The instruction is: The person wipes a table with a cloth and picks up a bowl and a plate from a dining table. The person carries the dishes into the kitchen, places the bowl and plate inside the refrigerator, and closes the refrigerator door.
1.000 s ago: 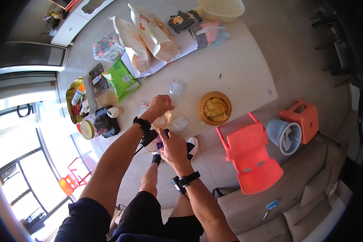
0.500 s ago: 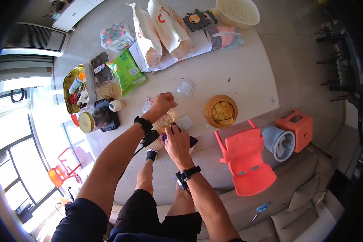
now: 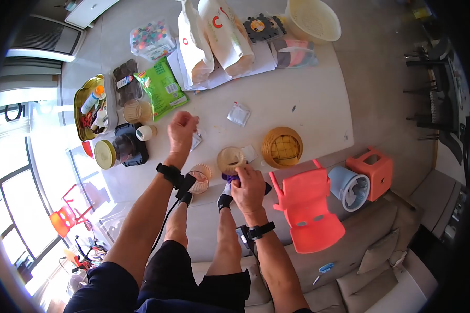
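My right hand [image 3: 248, 192] grips the side of a clear ribbed glass cup [image 3: 231, 161] at the table's near edge. A small purple thing [image 3: 230, 178] shows beside those fingers; its kind is unclear. To the left stands a second ribbed cup [image 3: 199, 178], pinkish and clear, just below my left wrist. My left hand [image 3: 181, 130] is raised over the table with its fingers curled together; whether anything is in them I cannot make out. Partly hidden beside it lies a small white packet [image 3: 196, 140]. Another white packet [image 3: 238, 113] lies farther in.
A round woven basket [image 3: 282, 147] with yellowish contents stands right of the cup. At the left are a green bag [image 3: 162, 89], a white bottle [image 3: 145, 133] and a lidded jar [image 3: 105, 154]. Paper bags [image 3: 227, 44] stand behind. A red chair [image 3: 308, 208] is near the right edge.
My left hand has moved left, away from the cups. My right hand has shifted right together with the ribbed cup, widening the gap to the other cup. The view has shifted slightly.
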`<action>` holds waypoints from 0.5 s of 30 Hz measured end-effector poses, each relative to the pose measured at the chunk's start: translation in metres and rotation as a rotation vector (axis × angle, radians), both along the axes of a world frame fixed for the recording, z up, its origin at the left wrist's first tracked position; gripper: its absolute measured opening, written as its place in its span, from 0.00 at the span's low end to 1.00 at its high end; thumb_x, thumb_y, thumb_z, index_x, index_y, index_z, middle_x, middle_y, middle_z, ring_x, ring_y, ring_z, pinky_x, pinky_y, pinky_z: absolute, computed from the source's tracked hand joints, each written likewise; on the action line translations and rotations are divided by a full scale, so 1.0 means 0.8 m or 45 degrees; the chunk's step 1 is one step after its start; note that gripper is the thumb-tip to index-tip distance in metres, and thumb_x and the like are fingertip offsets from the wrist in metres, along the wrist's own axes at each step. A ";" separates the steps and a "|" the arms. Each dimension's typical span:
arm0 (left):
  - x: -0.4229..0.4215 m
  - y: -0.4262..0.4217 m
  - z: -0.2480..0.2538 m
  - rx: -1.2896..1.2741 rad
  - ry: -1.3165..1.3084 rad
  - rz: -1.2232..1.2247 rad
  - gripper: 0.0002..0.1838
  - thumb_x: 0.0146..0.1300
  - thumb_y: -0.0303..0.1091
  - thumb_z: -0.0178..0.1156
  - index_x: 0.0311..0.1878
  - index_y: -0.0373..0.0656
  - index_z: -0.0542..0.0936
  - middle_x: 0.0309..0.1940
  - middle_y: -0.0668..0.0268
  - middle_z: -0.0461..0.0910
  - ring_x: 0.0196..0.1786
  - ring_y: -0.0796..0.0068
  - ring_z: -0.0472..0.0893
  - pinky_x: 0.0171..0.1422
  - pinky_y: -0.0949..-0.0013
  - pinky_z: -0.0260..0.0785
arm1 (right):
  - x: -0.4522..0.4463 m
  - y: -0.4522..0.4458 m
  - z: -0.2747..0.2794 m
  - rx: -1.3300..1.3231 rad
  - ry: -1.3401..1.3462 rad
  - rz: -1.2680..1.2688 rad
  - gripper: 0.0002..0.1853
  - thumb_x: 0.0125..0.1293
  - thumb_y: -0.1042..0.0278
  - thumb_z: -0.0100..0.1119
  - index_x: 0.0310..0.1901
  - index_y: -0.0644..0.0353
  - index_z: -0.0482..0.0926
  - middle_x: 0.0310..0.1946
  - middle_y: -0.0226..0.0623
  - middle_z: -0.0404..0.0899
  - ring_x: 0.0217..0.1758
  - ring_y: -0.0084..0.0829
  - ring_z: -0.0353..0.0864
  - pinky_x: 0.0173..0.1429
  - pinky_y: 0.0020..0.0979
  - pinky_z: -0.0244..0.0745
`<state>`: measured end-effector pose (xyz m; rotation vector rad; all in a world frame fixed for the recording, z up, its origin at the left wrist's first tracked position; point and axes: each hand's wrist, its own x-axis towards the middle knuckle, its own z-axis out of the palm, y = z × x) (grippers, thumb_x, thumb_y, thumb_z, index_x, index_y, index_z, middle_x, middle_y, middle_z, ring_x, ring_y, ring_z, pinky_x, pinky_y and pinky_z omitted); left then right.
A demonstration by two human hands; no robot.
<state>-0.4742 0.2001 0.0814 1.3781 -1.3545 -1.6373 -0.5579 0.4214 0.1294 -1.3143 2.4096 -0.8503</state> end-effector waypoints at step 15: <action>-0.098 0.139 -0.013 -0.876 -0.695 -1.363 0.09 0.47 0.27 0.65 0.35 0.39 0.82 0.53 0.60 0.72 0.55 0.59 0.71 0.53 0.62 0.72 | -0.009 0.099 0.031 0.135 0.063 -0.173 0.19 0.41 0.80 0.57 0.41 0.58 0.76 0.41 0.42 0.78 0.36 0.47 0.76 0.38 0.43 0.74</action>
